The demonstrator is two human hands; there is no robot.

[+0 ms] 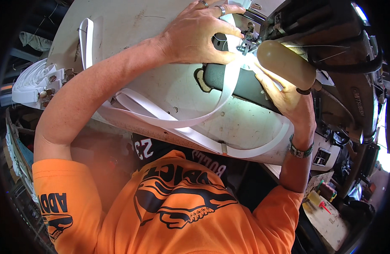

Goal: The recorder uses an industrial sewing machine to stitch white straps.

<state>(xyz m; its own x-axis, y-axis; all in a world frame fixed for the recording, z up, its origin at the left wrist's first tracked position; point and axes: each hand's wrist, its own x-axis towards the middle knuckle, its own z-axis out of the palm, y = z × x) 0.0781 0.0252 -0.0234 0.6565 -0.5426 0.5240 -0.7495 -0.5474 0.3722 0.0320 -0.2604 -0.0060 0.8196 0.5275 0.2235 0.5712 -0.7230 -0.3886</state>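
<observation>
A white webbing strap (230, 82) runs under the needle area of a dark sewing machine (315, 31), where a bright light falls on it. My left hand (195, 36) reaches across from the left, its fingers spread and the thumb and fingertips touching the strap beside the metal presser foot (247, 44). Close to the foot on the other side, my right hand (284, 95) has its fingers stretched toward the strap. A cream rounded part (286, 63) of the machine hides some of them. The strap loops down over the table edge, with a metal slider (223, 148) on it.
A bundle of white straps with metal clips (38, 84) lies at the table's left edge. Another strap loop (87, 42) stands behind my left forearm. The pale table (148, 80) has a dark plate (250, 91) set in it. A small board with tools (326, 216) sits lower right.
</observation>
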